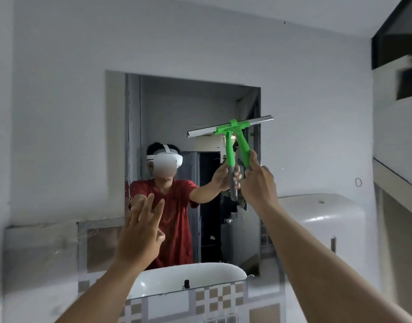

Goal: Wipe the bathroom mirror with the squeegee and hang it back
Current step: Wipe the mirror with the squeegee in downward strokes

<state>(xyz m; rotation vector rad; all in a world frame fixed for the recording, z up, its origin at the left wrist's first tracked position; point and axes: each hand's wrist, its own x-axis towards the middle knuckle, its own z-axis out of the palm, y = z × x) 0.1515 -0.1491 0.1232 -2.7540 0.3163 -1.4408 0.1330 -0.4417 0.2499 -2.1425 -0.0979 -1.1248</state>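
Observation:
The rectangular bathroom mirror (177,113) hangs on the white wall ahead. My right hand (258,183) grips the handle of a green squeegee (243,145) whose metal blade lies tilted against the mirror's upper right part, its right end past the mirror's edge. The glass doubles the squeegee's handle as a reflection. My left hand (139,231) is raised in front of the mirror's lower left, fingers spread, holding nothing. The mirror reflects a person in a red shirt with a white headset.
A white washbasin (172,278) sits below the mirror, above checkered tiles (214,299). A white dispenser (326,220) hangs on the wall at right. A ledge (396,176) and a dark opening (401,36) run along the right side.

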